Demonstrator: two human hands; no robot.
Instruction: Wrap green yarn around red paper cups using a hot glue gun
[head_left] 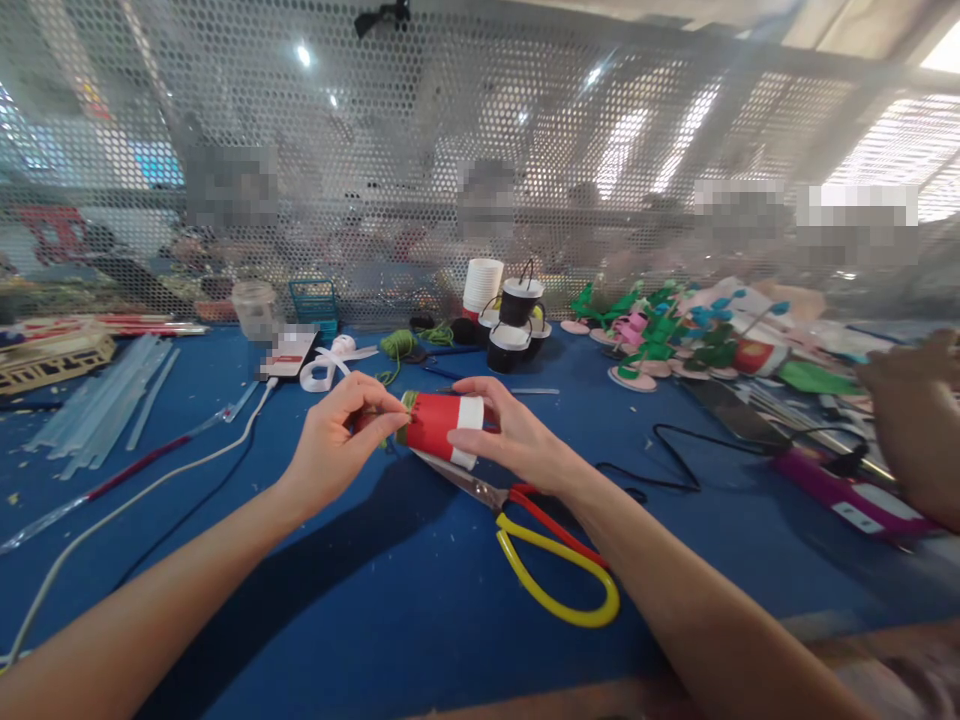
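My right hand [517, 435] grips a red paper cup [442, 426] with a white rim, held on its side just above the blue table [375, 600]. At the cup's left end, my left hand [341, 440] pinches a green string [407, 402] against the cup. Under the cup lie scissors [540, 545] with yellow and red handles, blades pointing left. A skein of green string [397, 345] sits farther back on the table.
Clear glue sticks [112, 400] lie at left, with a phone [289, 352] and white cable. A stack of white cups [481, 285] and black-wrapped cups [517, 320] stand at the back, green craft pieces [660, 335] to the right. Another person's hand [915, 400] and a purple tool [847, 490] are at right. Perforated screen behind.
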